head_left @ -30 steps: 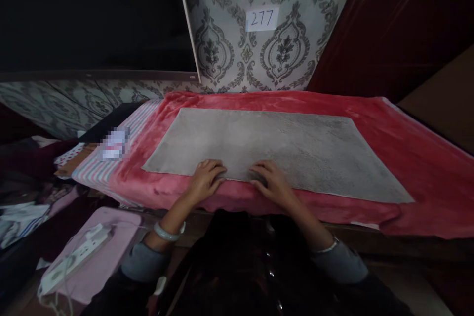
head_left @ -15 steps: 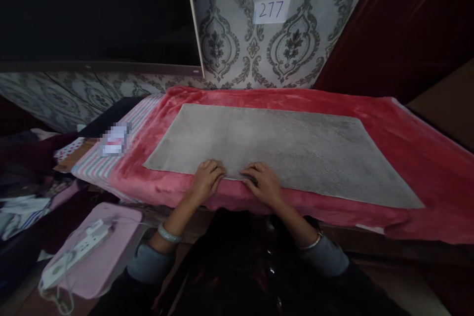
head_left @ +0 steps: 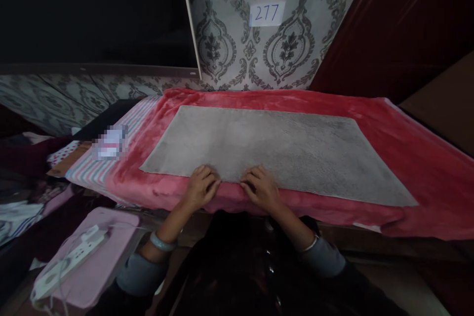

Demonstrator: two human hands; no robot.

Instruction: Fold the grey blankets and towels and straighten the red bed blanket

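Head camera, looking down and forward: a flat grey rectangular fleece cloth [head_left: 274, 150] lies spread on a red plush blanket [head_left: 418, 158] that covers a long raised surface set against a wall with grey damask wallpaper [head_left: 255, 44]. Both hands sit at the cloth's near long edge, close together but apart. The left hand [head_left: 200, 186] has its fingers curled down onto that edge, knuckles up, pressing or pinching the fabric; whether the cloth is gripped between fingers and thumb cannot be told. The right hand [head_left: 261, 188] is just beside it, fingers likewise bent and narrow on the edge, with a small dark fold of cloth showing under the fingertips. A pale green bangle [head_left: 162, 242] circles the left wrist, and a thin silver bracelet [head_left: 310, 244] the right. A white paper label reading 277 [head_left: 267, 13] is stuck on the wallpaper above the cloth. To the left of the blanket lies a striped fabric [head_left: 107, 158]. Lower left, a white power strip [head_left: 68, 260] rests on a pink padded surface [head_left: 96, 266].
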